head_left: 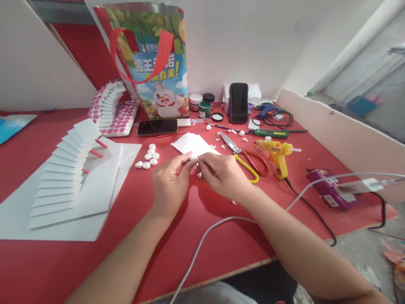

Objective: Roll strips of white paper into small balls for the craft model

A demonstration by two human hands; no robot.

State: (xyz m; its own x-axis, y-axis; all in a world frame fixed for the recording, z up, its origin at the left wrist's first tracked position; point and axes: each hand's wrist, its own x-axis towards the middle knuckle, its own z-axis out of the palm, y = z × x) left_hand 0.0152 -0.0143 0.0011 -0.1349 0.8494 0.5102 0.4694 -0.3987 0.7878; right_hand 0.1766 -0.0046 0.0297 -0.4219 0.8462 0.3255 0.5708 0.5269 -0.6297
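My left hand (171,182) and my right hand (225,175) meet over the middle of the red table, fingertips pinched together. Between them is a small white piece of paper (193,156), mostly covered by the fingers. Just behind the fingers lies a white paper sheet (196,143). To the left of my left hand sit several small white rolled paper buds (147,156) in a cluster. Scissors (232,143) with one red and one yellow handle rest open by my right hand, white scraps near the blades.
A yellow glue gun (278,155) stands at right, its cord trailing near a purple power strip (330,190). A white cable crosses under my right forearm. Fanned white foam steps (60,177) lie left. Behind are a printed bag (161,55), phones and paint jars (204,109).
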